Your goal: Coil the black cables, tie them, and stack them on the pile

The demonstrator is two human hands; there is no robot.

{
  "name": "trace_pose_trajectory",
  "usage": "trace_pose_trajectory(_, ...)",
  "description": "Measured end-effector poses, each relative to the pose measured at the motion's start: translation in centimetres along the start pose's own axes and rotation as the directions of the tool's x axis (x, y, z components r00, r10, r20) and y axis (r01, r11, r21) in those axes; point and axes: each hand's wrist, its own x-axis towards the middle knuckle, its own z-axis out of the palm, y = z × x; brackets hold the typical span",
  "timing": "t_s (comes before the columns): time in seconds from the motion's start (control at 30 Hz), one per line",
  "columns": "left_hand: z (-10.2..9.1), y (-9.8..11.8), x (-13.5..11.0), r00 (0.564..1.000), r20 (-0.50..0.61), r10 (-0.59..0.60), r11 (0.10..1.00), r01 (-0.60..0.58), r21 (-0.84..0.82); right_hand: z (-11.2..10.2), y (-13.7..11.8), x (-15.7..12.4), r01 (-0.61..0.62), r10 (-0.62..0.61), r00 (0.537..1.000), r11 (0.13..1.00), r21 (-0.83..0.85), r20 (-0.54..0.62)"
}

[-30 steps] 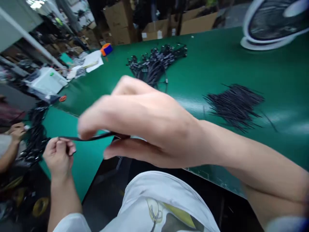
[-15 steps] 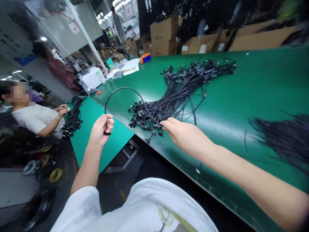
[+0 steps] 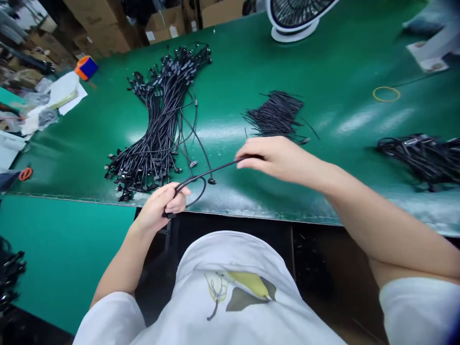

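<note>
Black cable stretches between the two hands above the near edge of the green bench. The left hand is closed around it, and a loop of it curves out just to the right; the right hand pinches the cable farther along. Left of centre lies a big bundle. Just beyond the right hand is a pile of thin strands. Farther right lie more leads and a yellow ring; a fan stands on the far side.
</note>
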Motion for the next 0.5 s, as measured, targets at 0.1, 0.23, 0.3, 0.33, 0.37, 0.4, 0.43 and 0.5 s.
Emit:
trace_pose_trajectory(0.1, -0.1, 0.5, 1.1, 0.998, -0.039, -0.048, 0.99, 0.043, -0.137, 0.6, 3.1, -3.8, -0.116, 0.118, 0.989, 0.993, 0.025, -0.088)
trace_pose_trajectory(0.23, -0.5, 1.2, 2.4, 0.959, -0.283, -0.011, 0.946, -0.082, -0.315, 2.9, 4.5, -7.3, -0.235, 0.232, 0.972, 0.969, 0.082, 0.035)
trace_pose_trajectory(0.3, -0.8, 1.4, 2.9, 0.944, -0.329, -0.008, 0.945, -0.101, -0.312, 3.6, 4.4, -8.2, -0.249, 0.248, 0.969, 0.967, 0.056, 0.016)
trace_pose_trajectory(0.33, -1.0, 1.4, 3.1, 0.946, -0.322, -0.026, 0.953, -0.074, -0.295, 3.7, 4.3, -8.4, -0.249, 0.25, 0.968, 0.968, 0.026, -0.032)
trace_pose_trajectory(0.37, -1.1, 1.2, 3.3, 0.95, -0.308, -0.05, 0.961, -0.038, -0.273, 3.5, 4.2, -8.4, -0.249, 0.247, 0.965, 0.969, -0.009, -0.089)
trace_pose_trajectory(0.4, -1.1, 1.0, 3.5, 0.955, -0.289, -0.071, 0.969, -0.003, -0.247, 3.2, 4.1, -8.4, -0.253, 0.245, 0.96, 0.967, -0.043, -0.14)
trace_pose_trajectory(0.43, -1.0, 0.8, 3.7, 0.96, -0.267, -0.082, 0.975, 0.022, -0.221, 2.8, 4.0, -8.2, -0.259, 0.244, 0.954, 0.963, -0.072, -0.175)
trace_pose_trajectory(0.5, -0.7, 0.3, 4.1, 0.976, -0.205, -0.08, 0.983, 0.043, -0.179, 1.8, 3.9, -7.6, -0.279, 0.251, 0.944, 0.953, -0.114, -0.214)
